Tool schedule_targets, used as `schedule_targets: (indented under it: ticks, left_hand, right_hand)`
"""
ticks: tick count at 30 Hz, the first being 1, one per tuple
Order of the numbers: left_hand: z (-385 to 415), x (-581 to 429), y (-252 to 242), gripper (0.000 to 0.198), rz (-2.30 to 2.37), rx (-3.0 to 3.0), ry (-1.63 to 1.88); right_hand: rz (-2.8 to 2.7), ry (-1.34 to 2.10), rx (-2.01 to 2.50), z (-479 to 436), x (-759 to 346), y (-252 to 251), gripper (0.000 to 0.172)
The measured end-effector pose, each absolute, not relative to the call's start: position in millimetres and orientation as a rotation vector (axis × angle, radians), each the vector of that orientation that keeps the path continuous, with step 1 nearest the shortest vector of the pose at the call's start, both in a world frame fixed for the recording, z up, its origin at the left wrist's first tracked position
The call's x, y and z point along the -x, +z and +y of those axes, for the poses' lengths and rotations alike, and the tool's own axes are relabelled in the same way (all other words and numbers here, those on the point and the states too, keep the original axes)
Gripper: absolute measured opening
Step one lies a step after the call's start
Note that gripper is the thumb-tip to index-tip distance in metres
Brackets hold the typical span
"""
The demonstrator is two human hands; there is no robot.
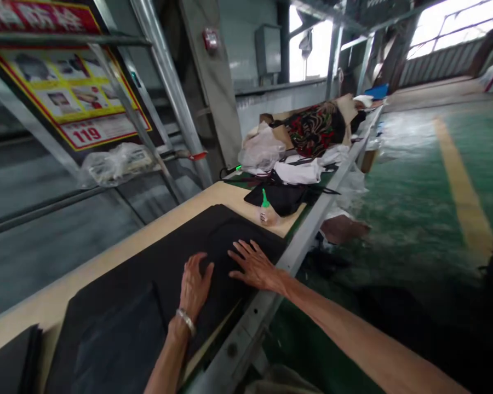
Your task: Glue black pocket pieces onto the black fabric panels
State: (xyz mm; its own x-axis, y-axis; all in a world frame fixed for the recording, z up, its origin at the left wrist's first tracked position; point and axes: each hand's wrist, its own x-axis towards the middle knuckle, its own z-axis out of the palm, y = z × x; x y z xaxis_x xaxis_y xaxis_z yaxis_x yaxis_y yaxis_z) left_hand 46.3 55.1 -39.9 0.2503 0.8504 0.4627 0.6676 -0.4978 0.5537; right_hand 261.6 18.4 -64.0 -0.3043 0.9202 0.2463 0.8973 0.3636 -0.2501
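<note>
Palms hidden, the loosely spread left hand (195, 284) and wide-splayed right hand (254, 266) overlie black material (160, 251) cropped below

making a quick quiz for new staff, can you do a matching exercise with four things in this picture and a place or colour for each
1. black sheet
2. bottle
3. bracelet
4. floor stripe

A. around the left wrist
B. yellow, along the green floor
C. beneath the left hand and right hand
D. topped with a green tip

Pairs: 1-C, 2-D, 3-A, 4-B
</note>
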Motion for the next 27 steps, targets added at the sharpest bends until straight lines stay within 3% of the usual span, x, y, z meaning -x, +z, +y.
schedule_targets:
  ticks: [5, 10, 14, 20, 25, 27]
  left_hand:
    - [128, -55, -26, 0.031, 1.766, -2.220, 0.696]
    - [175, -71, -15, 0.021, 1.734, -2.180, 0.551]
    - [194, -73, -7, 0.031, 1.717, -2.102, 0.412]
    - [204, -75, -1, 0.028, 1.739, -2.106, 0.329]
    - [197, -80, -4, 0.004, 1.836, -2.215, 0.365]
    - [190, -85, -7, 0.012, 1.879, -2.290, 0.412]
  right_hand:
    - [-2.287, 0.085, 1.604, 18, -263, -61, 0.067]
    - [-2.289, 0.092, 1.587, 16, -264, -57, 0.065]
    - [-2.276, 0.042, 1.582, 15, -263, -59, 0.064]
    - [-2.269, 0.000, 1.557, 14, -264, -60, 0.062]
    - [-2.258, 0.019, 1.566, 13, -264, -60, 0.063]
    - [-2.242, 0.039, 1.577, 14, -264, -62, 0.064]
